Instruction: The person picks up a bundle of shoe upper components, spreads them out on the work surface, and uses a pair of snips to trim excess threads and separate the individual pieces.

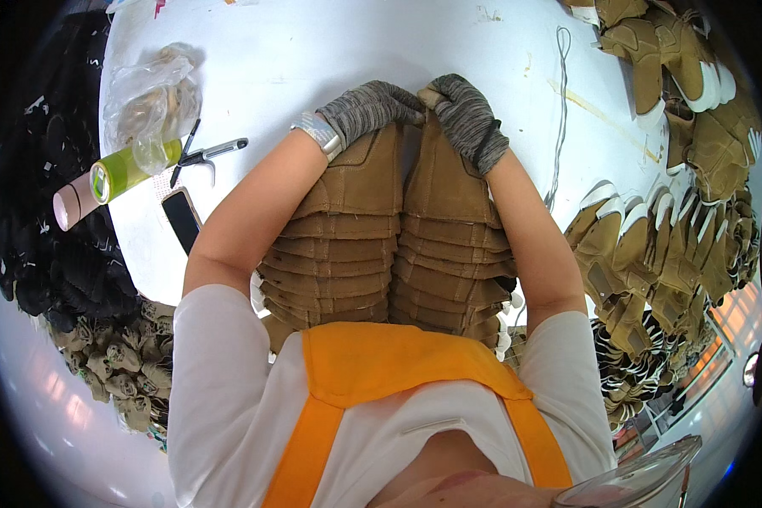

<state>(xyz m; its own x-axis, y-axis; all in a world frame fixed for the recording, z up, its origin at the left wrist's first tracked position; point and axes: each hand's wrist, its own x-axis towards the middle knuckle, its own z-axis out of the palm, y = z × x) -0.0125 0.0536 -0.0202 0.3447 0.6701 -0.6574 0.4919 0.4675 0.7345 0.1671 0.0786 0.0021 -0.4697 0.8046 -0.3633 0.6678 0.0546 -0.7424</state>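
Two side-by-side stacks of brown shoe uppers lie on the white table in front of my body, layered toward me. My left hand (370, 108), in a grey knit glove, curls over the far end of the top piece of the left stack (347, 182). My right hand (466, 114), gloved alike, grips the far end of the top piece of the right stack (449, 190). The fingertips of both hands nearly meet above the narrow gap between the stacks. Parts of the fingers are hidden behind the gloves and the material.
On the left of the white table (313, 42) are a clear plastic bag (157, 97), a green bottle (131, 169), a pen (216, 151) and a phone (180, 220). Black pieces (68, 229) are heaped at the left. Brown-and-white uppers (643, 245) crowd the right edge, near a thin cord (559, 110).
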